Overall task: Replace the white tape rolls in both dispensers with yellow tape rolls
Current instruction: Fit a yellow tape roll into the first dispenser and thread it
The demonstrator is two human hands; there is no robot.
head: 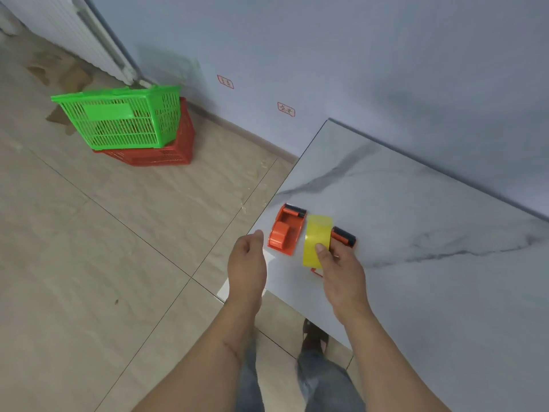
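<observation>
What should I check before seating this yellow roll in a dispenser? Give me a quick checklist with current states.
1. Yellow tape roll held by right hand: ok.
2. Left hand free to steady a dispenser: ok, it holds nothing.
3. Left orange dispenser has no roll in it: ok.
4. Second dispenser has no roll in it: cannot tell, roll and hand hide it.
5. Both dispensers lying on the marble table: ok.

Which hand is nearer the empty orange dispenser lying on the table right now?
Left. The left hand hovers just beside the empty orange dispenser; the right hand is farther off, holding the yellow tape roll.
</observation>
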